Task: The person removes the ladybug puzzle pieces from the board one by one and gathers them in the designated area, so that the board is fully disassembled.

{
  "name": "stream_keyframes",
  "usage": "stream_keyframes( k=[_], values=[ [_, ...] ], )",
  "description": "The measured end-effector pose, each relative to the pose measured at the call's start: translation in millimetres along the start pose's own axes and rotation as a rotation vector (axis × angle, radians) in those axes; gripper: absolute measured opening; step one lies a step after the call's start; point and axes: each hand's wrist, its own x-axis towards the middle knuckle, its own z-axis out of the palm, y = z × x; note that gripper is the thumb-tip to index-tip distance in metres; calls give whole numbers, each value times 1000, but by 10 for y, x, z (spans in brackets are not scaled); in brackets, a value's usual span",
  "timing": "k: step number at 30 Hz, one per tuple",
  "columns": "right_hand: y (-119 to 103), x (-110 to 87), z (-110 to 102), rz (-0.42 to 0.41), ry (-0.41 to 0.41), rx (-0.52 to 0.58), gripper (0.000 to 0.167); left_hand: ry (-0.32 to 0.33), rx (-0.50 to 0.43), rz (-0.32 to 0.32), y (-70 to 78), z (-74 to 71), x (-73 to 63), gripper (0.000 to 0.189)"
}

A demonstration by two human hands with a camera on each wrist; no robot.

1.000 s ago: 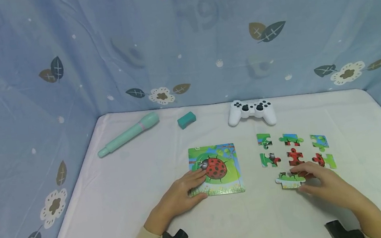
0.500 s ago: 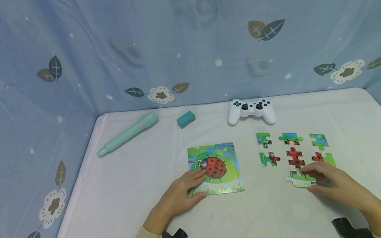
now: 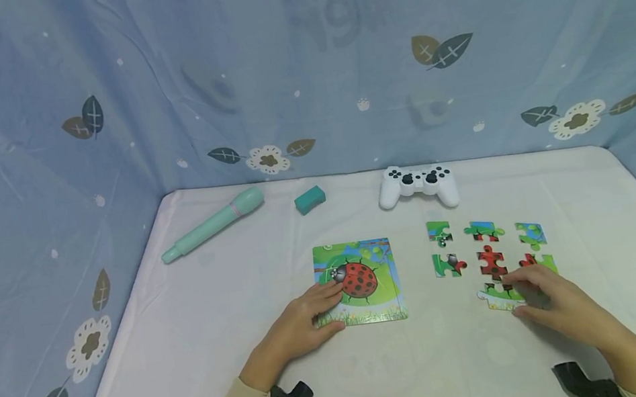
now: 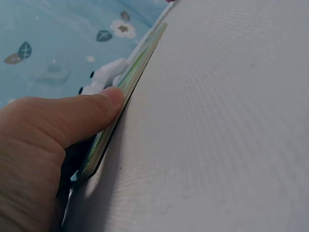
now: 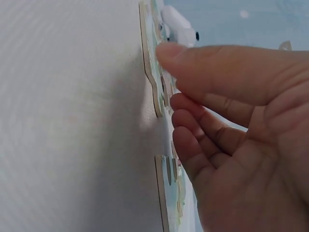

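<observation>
My left hand (image 3: 299, 323) rests on the left side of a square ladybug picture board (image 3: 371, 296), fingers extended over it. In the left wrist view its thumb (image 4: 104, 104) lies against the board's edge. My right hand (image 3: 559, 307) holds a green-and-white jigsaw puzzle piece (image 3: 498, 298) by its right end, index finger at the upper side and thumb at the lower. The right wrist view shows the thumb over this piece (image 5: 149, 63), other fingers loosely bent. Just above it sits a red spotted piece (image 3: 491, 262). Another piece (image 5: 164, 195) lies below the fingers in the right wrist view.
Several puzzle pieces lie in spaced rows, including a top-left piece (image 3: 439, 233) and a top-right piece (image 3: 532, 233). Along the back stand a white game controller (image 3: 418, 185), a teal block (image 3: 310, 200) and a mint-green tube-shaped object (image 3: 214, 225). A blue curtain (image 3: 339, 87) encloses the table.
My right hand slid the green-and-white piece to the right, below the red piece; in the last half second it barely moved. The left hand stayed on the board.
</observation>
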Motion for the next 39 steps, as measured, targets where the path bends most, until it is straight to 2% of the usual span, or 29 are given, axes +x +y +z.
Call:
stream_keyframes(
  k=[6, 12, 15, 19, 23, 27, 34, 39],
  values=[
    [-38, 0, -4, -14, 37, 40, 49, 1, 16, 4, 2, -3, -4, 57],
    [-109, 14, -16, 29, 18, 125, 56, 12, 16, 20, 4, -5, -5, 57],
    [-161, 69, -21, 4, 3, 174, 58, 23, 12, 26, 0, 1, -9, 57],
    [-256, 183, -6, -35, -51, 229, 59, 42, 12, 45, -12, 13, -15, 58],
    [-370, 306, 49, -45, -114, 215, 58, 55, 1, 56, -20, 11, -20, 62],
    [-479, 436, 141, -93, -157, 209, 60, 61, 16, 54, -34, 0, -22, 66],
    [-749, 686, 375, -152, -237, 243, 62, 94, 69, -10, -117, -65, -47, 77],
    [-1017, 889, 555, -171, -335, 299, 63, 76, 97, -35, -168, -100, -69, 85]
  ],
)
